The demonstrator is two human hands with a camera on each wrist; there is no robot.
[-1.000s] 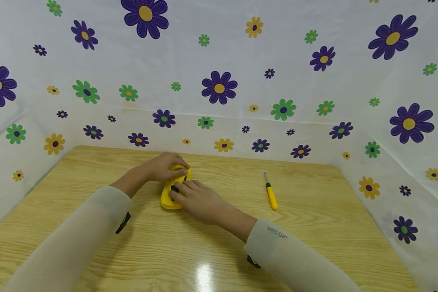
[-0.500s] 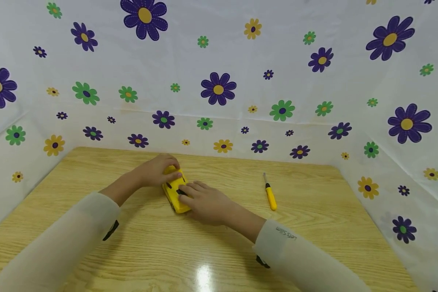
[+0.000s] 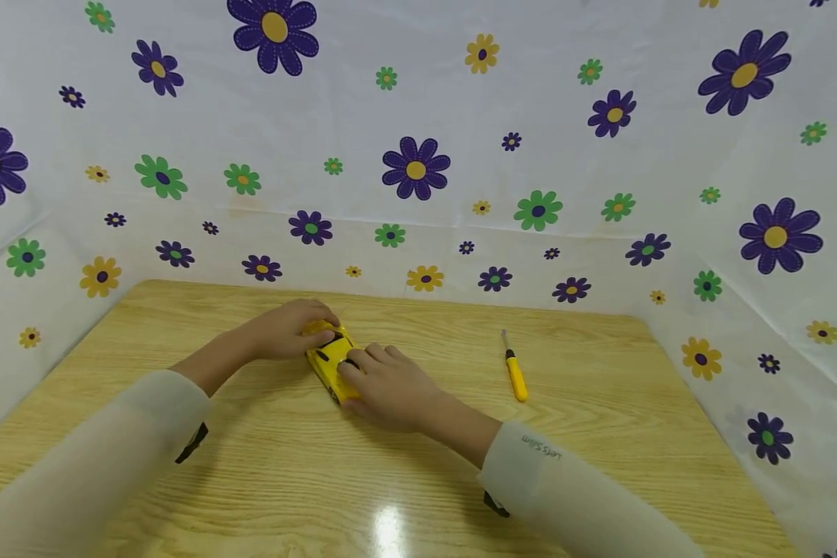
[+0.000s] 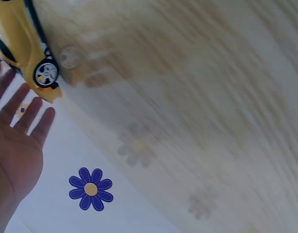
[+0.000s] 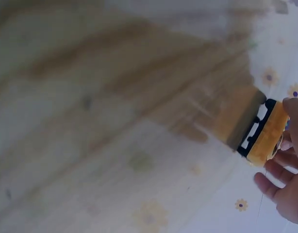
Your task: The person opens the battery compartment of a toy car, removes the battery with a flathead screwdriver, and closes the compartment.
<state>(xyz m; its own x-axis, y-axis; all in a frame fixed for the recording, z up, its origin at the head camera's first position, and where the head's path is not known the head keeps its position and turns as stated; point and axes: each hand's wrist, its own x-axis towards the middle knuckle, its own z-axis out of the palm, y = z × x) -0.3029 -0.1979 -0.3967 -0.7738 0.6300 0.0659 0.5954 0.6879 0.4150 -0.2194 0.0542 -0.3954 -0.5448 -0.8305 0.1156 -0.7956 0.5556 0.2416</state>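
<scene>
A yellow toy car (image 3: 329, 372) with black markings stands on the wooden table, left of centre in the head view. Around its far end, my left hand (image 3: 287, 329) holds the body with the thumb on top and the fingers over the edge. The right hand (image 3: 390, 390) grips the near end, its fingers over the top and hiding part of it. A silver-spoked wheel (image 4: 46, 73) shows in the left wrist view beyond the fingertips. In the right wrist view, the car's yellow end (image 5: 268, 136) sits between thumb and fingers.
A screwdriver (image 3: 516, 376) with a yellow handle lies to the right of the hands, its tip pointing away. White flowered cloth (image 3: 460, 194) walls the wooden table (image 3: 404, 488) at the back and sides. The tabletop is glossy and reflects light.
The toy car has turned on the table: its near end swung right and its far end left. My left hand shifted left with it. The screwdriver stayed put.
</scene>
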